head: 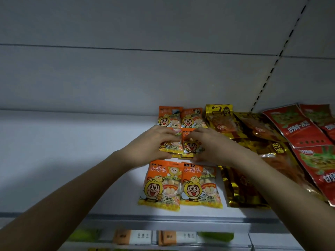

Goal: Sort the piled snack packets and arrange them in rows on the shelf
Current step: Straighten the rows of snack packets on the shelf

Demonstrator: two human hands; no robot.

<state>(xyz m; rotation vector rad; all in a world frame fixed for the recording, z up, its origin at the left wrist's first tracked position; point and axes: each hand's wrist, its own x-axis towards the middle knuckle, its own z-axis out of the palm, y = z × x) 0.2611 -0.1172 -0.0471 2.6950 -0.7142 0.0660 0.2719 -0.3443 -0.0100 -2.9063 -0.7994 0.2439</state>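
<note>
Head: both hands (150, 144) on orange packets (190, 147)

We saw the bun packets (181, 185) lying in paired rows on the shelf (72, 160). Right of them lay the foil packets (241, 187). Farther right lay the strip-snack packets (299, 127).

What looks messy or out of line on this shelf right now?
The gold packets right of the orange packets lie overlapped at mixed angles, not in rows. The red packets at the far right are tilted and overlap too. The orange ones sit in neat pairs; both hands, left and right, rest on the middle pair.
</note>
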